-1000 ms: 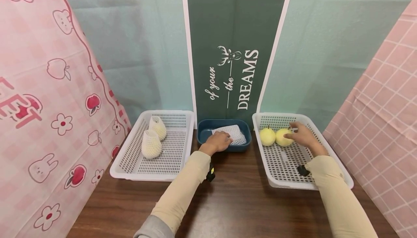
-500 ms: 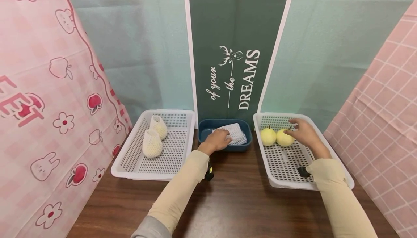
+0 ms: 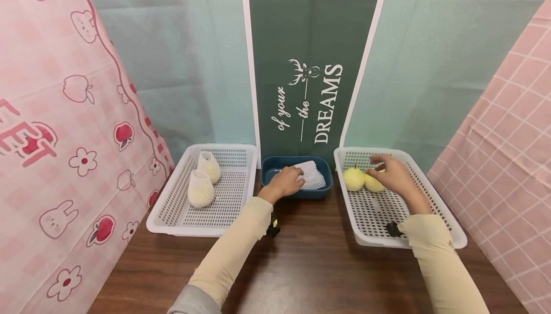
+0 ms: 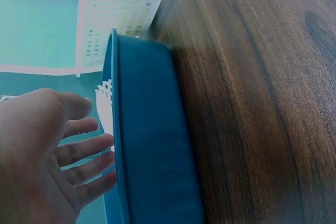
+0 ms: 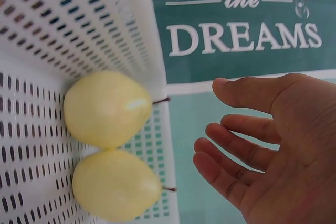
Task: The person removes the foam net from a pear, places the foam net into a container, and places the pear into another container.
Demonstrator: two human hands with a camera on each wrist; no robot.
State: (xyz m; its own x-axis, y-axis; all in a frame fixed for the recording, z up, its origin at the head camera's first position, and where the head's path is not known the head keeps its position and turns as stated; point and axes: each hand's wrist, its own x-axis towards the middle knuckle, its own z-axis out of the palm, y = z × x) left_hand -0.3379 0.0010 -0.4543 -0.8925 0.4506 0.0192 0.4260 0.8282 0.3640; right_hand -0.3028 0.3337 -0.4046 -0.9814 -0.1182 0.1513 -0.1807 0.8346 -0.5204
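Note:
My left hand [image 3: 285,182] hovers at the blue bin [image 3: 269,180], fingers loosely bent beside the white foam fruit net [image 3: 316,182] inside it. In the left wrist view the fingers [image 4: 86,148] hold nothing, near the bin's rim [image 4: 119,129]. My right hand [image 3: 395,176] is over the white basket [image 3: 374,242] on the right, thumb and fingers spread apart. Two yellow pears lie there: the left pear [image 3: 354,179] and the right pear [image 3: 372,184], partly covered by the hand. The right wrist view shows both pears [image 5: 107,108] apart from the hand.
Another white basket [image 3: 228,232] on the left holds two pears in foam nets [image 3: 201,189]. All the containers stand on a brown wooden table [image 3: 314,266]. Fabric hangs behind them, with a pink checked cloth [image 3: 508,151] at the right and a printed one [image 3: 77,127] at the left.
My right hand has moved slightly left over the right pear, covering more of it. My left hand has lifted and shifted slightly left, away from the foam net.

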